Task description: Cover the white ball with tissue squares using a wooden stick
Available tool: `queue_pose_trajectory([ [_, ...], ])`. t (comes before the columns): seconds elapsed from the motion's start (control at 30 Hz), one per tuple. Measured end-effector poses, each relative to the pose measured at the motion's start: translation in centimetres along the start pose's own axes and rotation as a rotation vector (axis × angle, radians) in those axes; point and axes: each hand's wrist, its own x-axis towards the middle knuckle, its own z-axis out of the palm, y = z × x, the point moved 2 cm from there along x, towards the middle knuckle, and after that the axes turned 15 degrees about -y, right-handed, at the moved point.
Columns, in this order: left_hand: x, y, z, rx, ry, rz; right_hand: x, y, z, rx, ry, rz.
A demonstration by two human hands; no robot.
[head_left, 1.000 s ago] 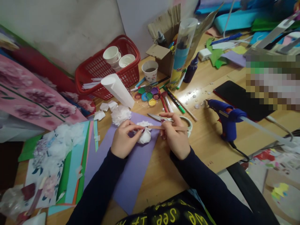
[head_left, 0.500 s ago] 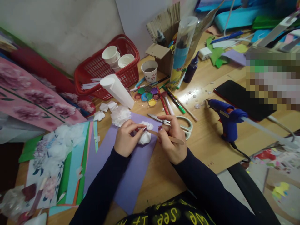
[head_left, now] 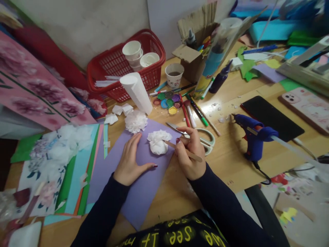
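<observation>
My right hand (head_left: 190,152) grips a flat wooden craft stick (head_left: 192,156), whose far tip reaches the edge of a gathered white tissue-paper bundle (head_left: 158,146). The bundle lies on a sheet of purple paper (head_left: 146,188). Just left of it, my left hand (head_left: 131,160) holds nothing, its thumb and fingers spread over the purple sheet. Beyond my left fingertips is a ruffled white paper flower (head_left: 136,121). Scissors (head_left: 207,141) with pale handles lie behind and right of my right hand, partly hidden by it.
A blue glue gun (head_left: 254,133) stands at the right near a black phone (head_left: 272,116). Behind are paint pots (head_left: 168,100), a paper cup (head_left: 174,76) of dark liquid, a white paper roll (head_left: 137,92) and a red basket (head_left: 108,61). Coloured paper sheets (head_left: 74,185) lie left.
My left hand has let go near the stick's tip and moved left, opening out. The white bundle is now uncovered. My right hand keeps the stick; the view has shifted slightly.
</observation>
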Motion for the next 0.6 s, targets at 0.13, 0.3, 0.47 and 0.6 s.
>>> queue_pose_trajectory([
  [0.13,0.0,-0.6,0.8,-0.031,-0.102,-0.009,0.0,-0.1,0.5,-0.068,-0.014,-0.016],
  [0.3,-0.1,-0.7,1.0,-0.023,-0.104,0.045,0.0,0.2,1.1,-0.023,0.001,0.000],
  [0.47,-0.1,-0.7,1.1,-0.014,-0.096,0.066,0.3,0.5,1.6,0.065,0.057,0.023],
  [0.6,-0.1,-0.7,1.1,0.009,-0.086,0.071,0.8,0.2,2.1,0.016,0.092,0.046],
])
